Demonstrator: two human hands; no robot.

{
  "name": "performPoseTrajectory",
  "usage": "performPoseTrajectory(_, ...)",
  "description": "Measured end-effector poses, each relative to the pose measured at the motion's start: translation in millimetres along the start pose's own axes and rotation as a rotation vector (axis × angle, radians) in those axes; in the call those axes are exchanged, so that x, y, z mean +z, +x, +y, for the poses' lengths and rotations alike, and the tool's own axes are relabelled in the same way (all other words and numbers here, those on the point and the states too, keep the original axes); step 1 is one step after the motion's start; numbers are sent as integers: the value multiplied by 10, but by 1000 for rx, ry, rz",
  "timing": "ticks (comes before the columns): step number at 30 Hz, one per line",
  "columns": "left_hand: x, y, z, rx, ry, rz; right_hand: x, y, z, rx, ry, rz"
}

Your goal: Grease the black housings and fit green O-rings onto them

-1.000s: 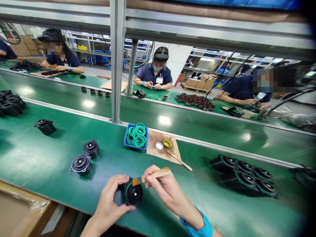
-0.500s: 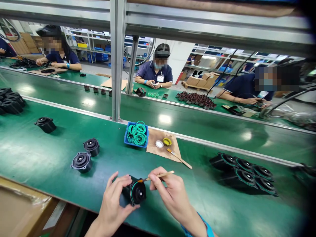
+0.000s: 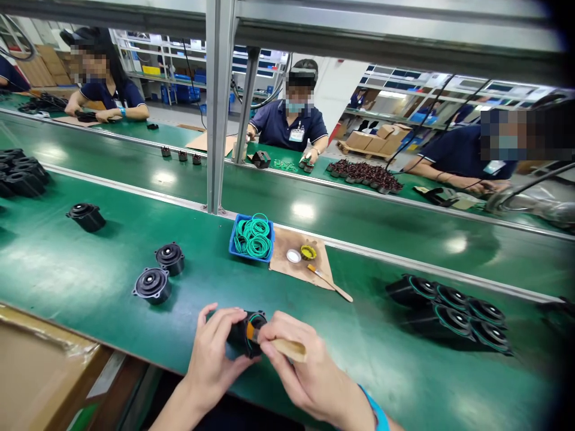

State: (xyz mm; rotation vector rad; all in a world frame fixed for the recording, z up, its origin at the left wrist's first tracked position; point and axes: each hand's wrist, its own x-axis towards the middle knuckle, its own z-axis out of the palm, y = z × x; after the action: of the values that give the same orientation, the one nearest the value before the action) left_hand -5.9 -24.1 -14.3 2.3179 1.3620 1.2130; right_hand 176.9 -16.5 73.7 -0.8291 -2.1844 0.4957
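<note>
My left hand (image 3: 218, 347) is closed around a black round housing (image 3: 240, 335), tilted with its ringed face towards the right. Part of a green ring shows on that face. Pinched in my right hand (image 3: 299, 353) is a brush with a pale wooden handle (image 3: 290, 348); its orange bristles (image 3: 250, 331) touch the housing near the ring. My fingers hide much of the face. Beyond my hands stands a blue bin (image 3: 250, 257) of green rings (image 3: 254, 234). Beside it, a brown sheet (image 3: 283, 266) carries a yellow cap (image 3: 308, 252), a white lid (image 3: 293, 256) and a second brush (image 3: 330, 282).
Two black housings (image 3: 151, 285) stand to the left, with another (image 3: 86, 216) farther off. Several ringed housings (image 3: 453, 317) are grouped at right. A metal post (image 3: 218, 120) rises from the bench's back edge. A cardboard box (image 3: 40, 371) sits lower left. Co-workers (image 3: 291, 123) sit opposite.
My right hand has moved down and left, and the brush has turned so its bristles lie lower on the housing's face. Across the bench, the middle co-worker's hands have moved apart.
</note>
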Motion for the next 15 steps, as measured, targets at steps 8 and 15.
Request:
performPoseTrajectory(8, -27, 63, -3, -79, -68, 24, -22, -113, -18, -203, -170, -221)
performPoseTrajectory(15, -45, 60, -62, -157, -60, 45, -170, -106, 64, -206, -236, -331)
